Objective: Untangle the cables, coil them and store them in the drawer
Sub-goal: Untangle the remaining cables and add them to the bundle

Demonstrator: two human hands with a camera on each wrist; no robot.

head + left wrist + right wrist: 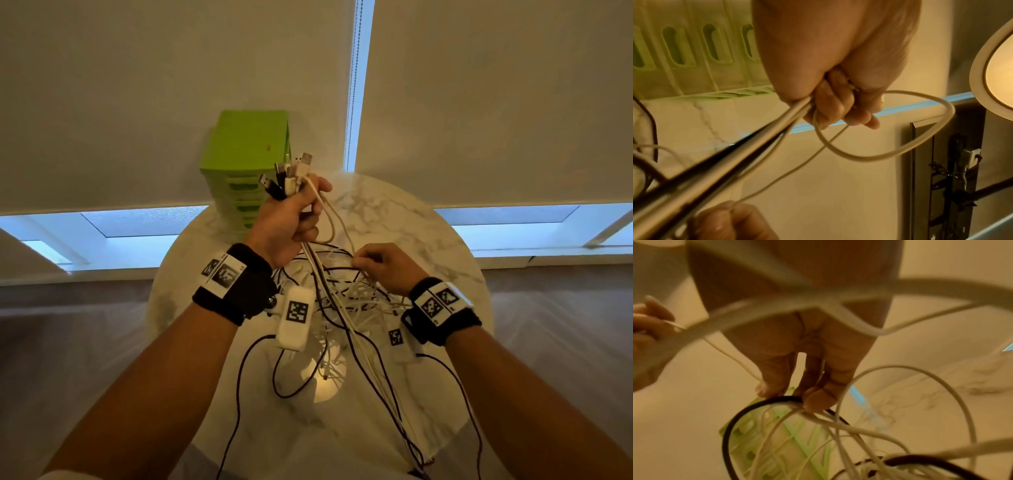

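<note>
The left hand [287, 222] is raised above the round marble tabletop [428, 233], fingers [830, 104] wrapped tight around a bunch of cables [342, 308], black and white together. Their plugs [291, 171] fan out above the fist, and a white loop [900, 146] bulges out beside the knuckles. Lower and to the right, the right hand [387, 267] pinches strands from the tangle: in the right wrist view, thumb and fingers [818, 399] close on a black cable [731, 426] and thin white ones together. The rest of the tangle lies heaped on the tabletop between the two wrists, with black strands trailing toward the near edge. At the far side of the tabletop stands the green drawer unit [246, 144], its drawers all shut.
</note>
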